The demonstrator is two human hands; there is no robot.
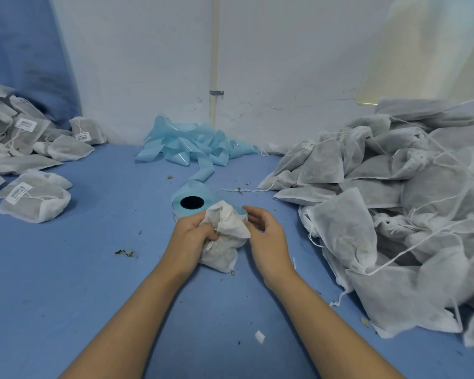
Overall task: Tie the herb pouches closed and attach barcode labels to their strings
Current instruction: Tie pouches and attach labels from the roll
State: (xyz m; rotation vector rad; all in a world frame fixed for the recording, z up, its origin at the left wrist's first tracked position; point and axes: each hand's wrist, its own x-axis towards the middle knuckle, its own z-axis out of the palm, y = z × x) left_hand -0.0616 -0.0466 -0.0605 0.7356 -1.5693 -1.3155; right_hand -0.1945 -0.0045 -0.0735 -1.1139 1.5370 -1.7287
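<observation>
Soft, light pouch [222,242] just before label roll [192,205]; left hand [195,233] gripped bunched neck, right hand [263,231] loosely curled, fingertips pinching the pouch's edge; best held at neck.

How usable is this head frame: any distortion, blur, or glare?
Head view: wide-angle bending bows the wall pipe and stretches the pouch pile at the right edge, where it smears; the centre is sharp on both hands and the pouch; light is flat, shadows faint, with mild glare on the wall upper right.
</observation>
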